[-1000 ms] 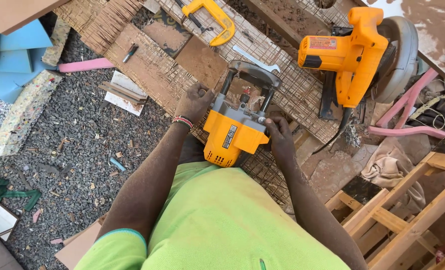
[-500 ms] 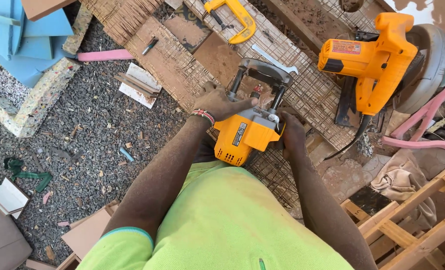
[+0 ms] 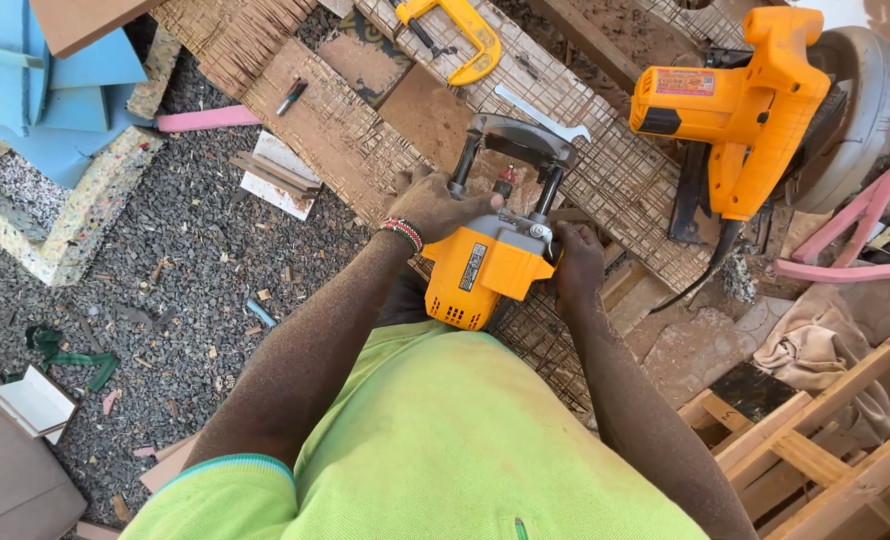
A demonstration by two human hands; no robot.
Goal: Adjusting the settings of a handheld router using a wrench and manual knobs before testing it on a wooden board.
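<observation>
We see both hands clasped on a yellow router standing on the mesh-covered bench, near its front edge. The left hand wraps the router's left side, fingers curled; the right hand presses its right side. A pale rectangular label runs down the router's yellow body. At the bench's back right a yellow saw carries a reddish rectangular label; a yellow clamp lies at the back.
</observation>
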